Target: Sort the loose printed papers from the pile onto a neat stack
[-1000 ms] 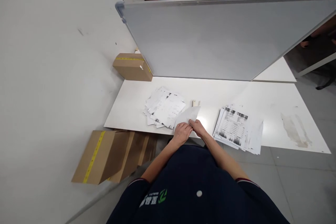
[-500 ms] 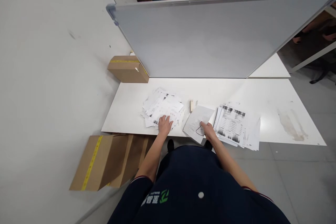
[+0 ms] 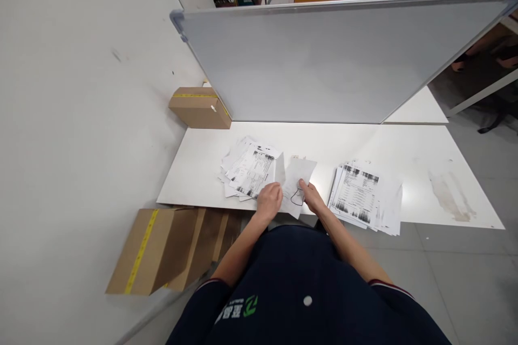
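Brown cardboard box with yellow tape (image 3: 199, 109): at the lower left corner of the upright white board (image 3: 303, 64); set at the end of the white worktop (image 3: 188, 167), likely to leave the front edge free for paper.
Loose pile of white printed sheets (image 3: 251, 170): in front of the board's left part; probably within easy reach of the left side; sheets fanned at uneven angles, dark smudged print bands on the top one.
Thin white raised sheet (image 3: 280, 168): in front of the board, at the pile's right side; it stands up from the pile, blank on the face in view.
Left hand (image 3: 269, 202): fingers closed on the raised sheet's near end, seemingly to control it from its edge.
White held paper with a dark loop (image 3: 307, 168): in front of the board's middle; limp and slightly tilted, faint marks; whether the loop is drawn or a cord, I cannot tell.
Right hand (image 3: 313, 198): fingers and thumb pinching the held paper's right side, which probably steadies it and leaves most of its face uncovered.
Right stack of white printed sheets (image 3: 358, 194): in front of the board's right part; apart from the loose pile, presumably so the two do not mix; edges staggered, black streaks across the top sheet.
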`<action>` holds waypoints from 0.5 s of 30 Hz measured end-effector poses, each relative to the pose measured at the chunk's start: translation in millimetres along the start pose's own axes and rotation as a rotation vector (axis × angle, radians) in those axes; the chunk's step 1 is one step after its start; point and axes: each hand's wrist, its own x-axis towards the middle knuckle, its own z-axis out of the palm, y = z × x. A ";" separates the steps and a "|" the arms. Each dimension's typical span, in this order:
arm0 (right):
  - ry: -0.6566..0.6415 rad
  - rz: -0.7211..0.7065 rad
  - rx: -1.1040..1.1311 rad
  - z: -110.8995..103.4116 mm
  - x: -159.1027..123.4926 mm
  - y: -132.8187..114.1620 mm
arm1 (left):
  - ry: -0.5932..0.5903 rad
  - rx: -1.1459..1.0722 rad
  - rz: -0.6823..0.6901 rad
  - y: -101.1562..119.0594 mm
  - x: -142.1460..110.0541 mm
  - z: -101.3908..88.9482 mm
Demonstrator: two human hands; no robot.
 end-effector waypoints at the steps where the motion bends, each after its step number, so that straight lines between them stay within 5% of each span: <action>1: -0.049 0.018 0.012 4.2 -1.9 -2.3 | -0.038 -0.007 0.063 11.1 -1.8 2.7; 5: -0.148 -0.089 0.025 9.5 -7.2 -5.5 | -0.107 -0.018 0.229 39.1 -6.7 12.4; 9: -0.044 -0.128 0.024 -5.6 -4.7 -1.4 | -0.066 -0.176 0.274 36.4 -7.4 9.7; 13: -0.003 -0.159 -0.036 -23.8 -4.4 -0.2 | 0.087 -0.373 -0.169 10.1 1.9 5.1; 15: -0.038 -0.210 -0.089 -28.6 -6.0 -1.1 | 0.070 -0.529 -0.373 -3.5 10.1 5.9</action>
